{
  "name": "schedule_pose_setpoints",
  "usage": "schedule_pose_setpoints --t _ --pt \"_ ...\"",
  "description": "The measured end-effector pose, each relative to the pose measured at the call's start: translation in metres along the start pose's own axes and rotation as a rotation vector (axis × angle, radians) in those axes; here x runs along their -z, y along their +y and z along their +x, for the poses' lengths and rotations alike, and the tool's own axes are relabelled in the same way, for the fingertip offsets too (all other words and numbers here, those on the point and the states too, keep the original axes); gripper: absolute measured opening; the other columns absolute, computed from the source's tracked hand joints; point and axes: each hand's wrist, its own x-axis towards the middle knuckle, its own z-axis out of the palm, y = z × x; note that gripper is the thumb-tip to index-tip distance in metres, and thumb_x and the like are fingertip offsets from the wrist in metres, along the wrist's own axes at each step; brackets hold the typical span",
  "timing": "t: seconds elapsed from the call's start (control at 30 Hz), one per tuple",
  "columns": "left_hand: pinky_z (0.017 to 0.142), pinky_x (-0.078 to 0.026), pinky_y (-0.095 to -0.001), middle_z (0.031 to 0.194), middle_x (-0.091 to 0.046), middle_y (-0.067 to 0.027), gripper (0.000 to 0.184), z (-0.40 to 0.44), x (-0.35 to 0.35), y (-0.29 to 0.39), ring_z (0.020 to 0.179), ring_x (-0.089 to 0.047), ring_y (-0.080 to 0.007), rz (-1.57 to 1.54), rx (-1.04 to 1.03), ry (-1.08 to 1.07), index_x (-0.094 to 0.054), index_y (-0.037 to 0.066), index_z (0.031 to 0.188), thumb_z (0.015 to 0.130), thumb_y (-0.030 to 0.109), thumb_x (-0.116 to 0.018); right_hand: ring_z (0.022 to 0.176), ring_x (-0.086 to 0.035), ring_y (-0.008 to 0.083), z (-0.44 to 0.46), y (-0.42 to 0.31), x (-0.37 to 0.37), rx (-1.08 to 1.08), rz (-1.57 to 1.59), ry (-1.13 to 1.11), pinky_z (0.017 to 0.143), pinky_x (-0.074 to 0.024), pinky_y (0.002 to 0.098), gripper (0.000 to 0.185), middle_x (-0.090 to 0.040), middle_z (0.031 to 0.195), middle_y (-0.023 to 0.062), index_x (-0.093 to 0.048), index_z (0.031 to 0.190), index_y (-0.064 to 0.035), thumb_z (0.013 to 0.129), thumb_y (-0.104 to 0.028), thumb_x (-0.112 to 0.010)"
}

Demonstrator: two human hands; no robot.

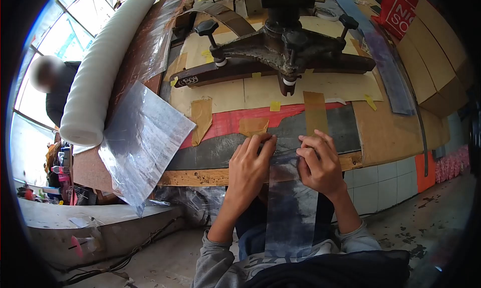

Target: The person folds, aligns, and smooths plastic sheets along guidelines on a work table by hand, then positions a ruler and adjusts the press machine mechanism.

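Dark tabletop (200, 177) is spreading out before us; we are holding a clear plastic strip (290, 213) at the middle of its front edge; it is hanging toward our lap; our left hand (248, 161) and right hand (320, 166) are pinching its top end, fingertips together; any next move is probably needing soft, even hands.

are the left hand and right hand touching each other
Apart. The head view shows a gap between the fingertips of the left hand and the right hand, with the dark surface visible between them.
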Motion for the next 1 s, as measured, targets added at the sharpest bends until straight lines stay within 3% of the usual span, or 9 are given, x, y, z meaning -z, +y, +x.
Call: schedule_pose_setpoints --t 0.07,0.37,0.57,0.67,1.0 --pt "0.074 -0.051 -0.0379 0.104 -0.060 -0.0082 0.023 0.001 -0.001 0.000 0.089 -0.062 -0.0274 -0.019 0.005 0.027 -0.063 0.006 0.106 0.083 0.009 -0.066 0.090 -0.064 0.0249 0.000 0.002 0.000 0.012 -0.020 -0.009 0.096 -0.0472 0.0491 0.021 -0.059 0.098 0.0119 -0.061 0.087 -0.0023 0.068 0.002 -0.069" --pt "0.070 -0.048 -0.0419 0.088 -0.054 -0.0101 0.016 0.022 0.005 -0.011 0.084 -0.060 -0.0316 -0.065 0.038 -0.166 -0.058 0.005 0.094 0.083 0.011 -0.068 0.090 -0.062 0.0244 -0.002 0.000 0.001 0.034 -0.017 0.001 0.093 -0.0480 0.0469 0.022 -0.058 0.097 0.0105 -0.059 0.090 -0.0031 0.069 0.002 -0.067" --pt "0.073 -0.045 -0.0388 0.086 -0.053 -0.0073 0.018 0.015 0.011 -0.011 0.082 -0.057 -0.0279 -0.175 -0.116 -0.147 -0.059 0.007 0.094 0.079 0.010 -0.068 0.086 -0.058 0.0254 0.000 0.004 -0.001 0.035 0.058 0.039 0.083 -0.0469 0.0435 0.039 -0.056 0.096 0.0102 -0.059 0.108 -0.0013 0.070 0.004 -0.064" --pt "0.074 -0.044 -0.0362 0.085 -0.052 -0.0053 0.021 0.009 0.021 -0.006 0.081 -0.056 -0.0242 -0.114 -0.101 -0.170 -0.061 0.008 0.093 0.073 0.009 -0.068 0.083 -0.056 0.0249 0.005 -0.002 0.007 0.003 -0.007 -0.047 0.080 -0.0453 0.0406 0.045 -0.054 0.093 0.0091 -0.061 0.114 -0.0009 0.069 0.004 -0.065" --pt "0.074 -0.046 -0.0338 0.089 -0.057 -0.0028 0.022 0.009 0.019 -0.006 0.082 -0.058 -0.0213 0.000 -0.207 -0.159 -0.064 0.009 0.095 0.073 0.009 -0.062 0.084 -0.056 0.0246 0.000 0.000 0.005 0.028 -0.019 -0.039 0.079 -0.0451 0.0387 0.039 -0.052 0.092 0.0084 -0.065 0.103 -0.0017 0.065 0.001 -0.068"
